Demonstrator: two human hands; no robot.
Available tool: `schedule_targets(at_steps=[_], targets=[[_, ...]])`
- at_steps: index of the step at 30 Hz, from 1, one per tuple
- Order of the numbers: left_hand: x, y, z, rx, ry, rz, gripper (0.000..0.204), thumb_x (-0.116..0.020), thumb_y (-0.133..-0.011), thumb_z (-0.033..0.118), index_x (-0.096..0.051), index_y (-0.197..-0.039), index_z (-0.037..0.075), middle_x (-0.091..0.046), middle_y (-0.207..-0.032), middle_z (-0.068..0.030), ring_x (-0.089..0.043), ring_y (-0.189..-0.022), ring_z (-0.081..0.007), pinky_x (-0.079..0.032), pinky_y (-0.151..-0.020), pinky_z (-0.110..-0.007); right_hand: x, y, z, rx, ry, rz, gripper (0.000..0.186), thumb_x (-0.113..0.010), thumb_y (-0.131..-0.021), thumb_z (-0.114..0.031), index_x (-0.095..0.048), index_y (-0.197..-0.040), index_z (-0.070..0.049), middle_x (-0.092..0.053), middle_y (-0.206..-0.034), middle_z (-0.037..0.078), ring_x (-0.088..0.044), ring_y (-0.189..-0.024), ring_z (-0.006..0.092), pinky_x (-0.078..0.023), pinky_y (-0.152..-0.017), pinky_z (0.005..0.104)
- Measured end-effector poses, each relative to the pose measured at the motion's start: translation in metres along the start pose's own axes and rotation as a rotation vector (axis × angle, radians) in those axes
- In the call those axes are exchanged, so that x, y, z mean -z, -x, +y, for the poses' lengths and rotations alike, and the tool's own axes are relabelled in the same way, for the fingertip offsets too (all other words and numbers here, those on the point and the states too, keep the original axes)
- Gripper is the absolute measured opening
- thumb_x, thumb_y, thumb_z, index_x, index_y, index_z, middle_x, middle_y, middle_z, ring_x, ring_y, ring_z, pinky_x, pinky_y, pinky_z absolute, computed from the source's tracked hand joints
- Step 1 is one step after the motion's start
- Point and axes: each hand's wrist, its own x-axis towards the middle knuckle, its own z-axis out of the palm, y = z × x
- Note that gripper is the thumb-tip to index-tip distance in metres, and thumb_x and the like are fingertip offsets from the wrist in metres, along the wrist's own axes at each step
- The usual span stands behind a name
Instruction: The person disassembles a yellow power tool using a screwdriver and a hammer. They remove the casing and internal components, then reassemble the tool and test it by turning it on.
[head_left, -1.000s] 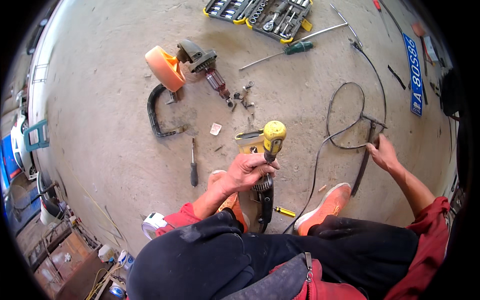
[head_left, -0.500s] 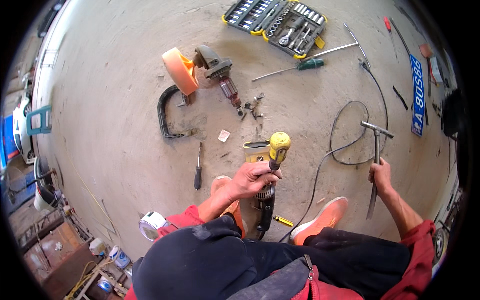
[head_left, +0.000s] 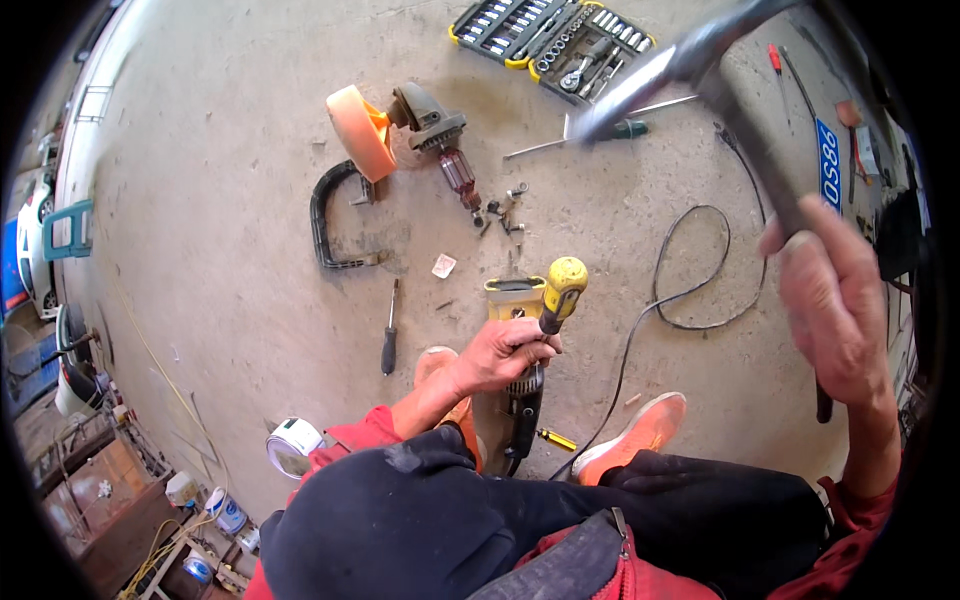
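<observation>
My left hand grips a yellow-handled screwdriver, held upright against a dark power tool body that stands on the concrete floor between my orange shoes. My right hand is raised high at the right, shut on the dark handle of a metal hammer. The hammer's head is close to the camera and blurred. A black power cord loops across the floor between the two hands.
A dismantled grinder with an orange pad and a black handle piece lie ahead. An open socket set sits at the top. A black screwdriver, small loose parts and a tape roll lie nearby.
My right hand picked the hammer up off the floor at the right and swung it upward toward the camera. My left hand has kept the screwdriver on the tool.
</observation>
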Motion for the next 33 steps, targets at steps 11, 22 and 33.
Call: schedule_targets(at_steps=[11, 22, 33], targets=[[0.001, 0.001, 0.002, 0.081, -0.026, -0.079, 0.009, -0.066, -0.090, 0.003, -0.070, -0.099, 0.002, -0.071, -0.096, -0.0093, -0.069, -0.096, -0.0251, -0.052, -0.092, -0.035, -0.023, 0.011, 0.017, -0.077, -0.018, 0.016, 0.019, -0.061, -0.101, -0.015, -0.053, -0.093, 0.001, -0.045, -0.067, 0.007, -0.039, -0.060, 0.0159, -0.037, -0.057, 0.0334], [-0.001, -0.002, 0.000, -0.064, 0.077, -0.076, 0.015, -0.059, -0.094, -0.002, -0.068, -0.104, 0.002, -0.070, -0.093, -0.0059, -0.068, -0.080, -0.0158, -0.054, -0.074, -0.031, -0.029, 0.022, 0.028, -0.051, 0.100, 0.010, 0.021, -0.061, -0.100, -0.016, -0.055, -0.093, 0.002, -0.044, -0.069, 0.011, -0.039, -0.063, 0.0168, -0.036, -0.058, 0.0344], [0.000, -0.007, 0.014, 0.050, 0.040, -0.167, 0.013, -0.066, -0.090, 0.003, -0.073, -0.101, 0.005, -0.071, -0.095, -0.0079, -0.069, -0.091, -0.0232, -0.053, -0.085, -0.035, -0.021, 0.028, 0.021, -0.084, 0.167, -0.039, 0.018, -0.063, -0.097, -0.014, -0.056, -0.093, 0.002, -0.047, -0.069, 0.012, -0.043, -0.061, 0.0198, -0.037, -0.058, 0.0355]])
